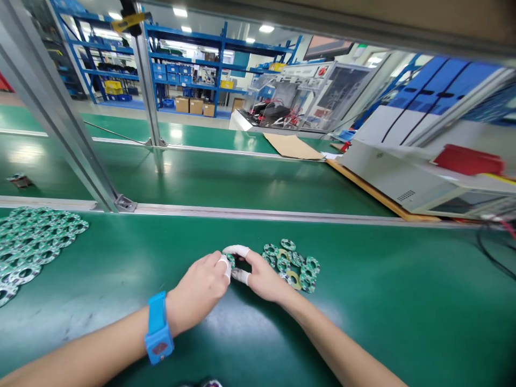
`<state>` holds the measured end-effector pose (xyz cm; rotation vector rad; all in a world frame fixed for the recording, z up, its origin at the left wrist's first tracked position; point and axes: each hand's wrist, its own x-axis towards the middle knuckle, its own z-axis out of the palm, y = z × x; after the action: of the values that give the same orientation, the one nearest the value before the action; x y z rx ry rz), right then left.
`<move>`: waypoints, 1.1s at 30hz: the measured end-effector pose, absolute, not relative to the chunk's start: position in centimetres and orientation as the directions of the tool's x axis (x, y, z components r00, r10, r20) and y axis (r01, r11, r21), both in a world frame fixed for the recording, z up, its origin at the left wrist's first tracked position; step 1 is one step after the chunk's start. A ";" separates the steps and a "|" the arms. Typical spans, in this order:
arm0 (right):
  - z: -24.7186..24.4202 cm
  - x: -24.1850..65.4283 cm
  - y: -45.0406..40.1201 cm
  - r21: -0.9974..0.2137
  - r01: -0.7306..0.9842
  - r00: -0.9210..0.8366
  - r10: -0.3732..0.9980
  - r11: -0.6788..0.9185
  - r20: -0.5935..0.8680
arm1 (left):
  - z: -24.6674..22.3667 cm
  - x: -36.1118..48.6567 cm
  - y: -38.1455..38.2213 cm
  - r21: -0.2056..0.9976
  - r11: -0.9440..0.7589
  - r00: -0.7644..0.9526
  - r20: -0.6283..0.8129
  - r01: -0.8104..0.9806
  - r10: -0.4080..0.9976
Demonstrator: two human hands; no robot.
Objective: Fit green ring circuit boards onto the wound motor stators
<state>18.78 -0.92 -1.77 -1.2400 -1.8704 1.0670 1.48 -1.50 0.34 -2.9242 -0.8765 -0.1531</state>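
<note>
One green ring board (231, 261), gripped in my left hand (203, 285), left of the loose pile (297, 258) on the green bench (374, 290). One right hand (262, 275), mine, just left of the pile: grip parted, fingertips white-capped, contact unclear. One ring-board array (34, 236), far left of the pile. One blue wristband (157, 322), mine.

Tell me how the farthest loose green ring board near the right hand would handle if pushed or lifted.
The ring board looks thin and rigid, so it should stay stiff when lifted. Lying flat on the glossy green worktop, it would probably slide rather than roll. Its speckled face may carry delicate parts.
</note>
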 end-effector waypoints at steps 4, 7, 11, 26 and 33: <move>-2.3 18.4 -1.0 -0.886 0.421 -0.288 0.955 0.194 0.072 | -0.3 1.3 -1.5 -0.182 -0.855 0.868 0.215 0.485 0.447; -2.5 18.3 -0.8 -0.881 0.433 -0.278 0.958 0.194 0.074 | -0.6 1.3 -1.4 -0.224 -0.859 0.884 0.205 0.460 0.419; -2.1 18.4 -0.8 -0.848 0.470 -0.290 0.950 0.243 0.111 | -0.1 1.0 -1.0 -0.162 -0.872 0.885 0.149 0.461 0.440; 0.2 15.5 -5.7 -0.714 0.182 -0.960 0.278 0.676 0.018 | 1.6 -1.1 13.7 0.482 -0.408 0.266 0.337 0.776 0.903; -0.4 17.1 -4.6 -0.764 0.157 -0.924 0.365 0.626 0.110 | -0.8 -2.7 13.1 0.537 -0.377 0.196 0.363 0.755 0.911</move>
<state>17.09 -4.59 -0.45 -0.4255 -2.5958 1.1835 -2.71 13.15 -0.85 -2.6033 -1.8576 -1.1037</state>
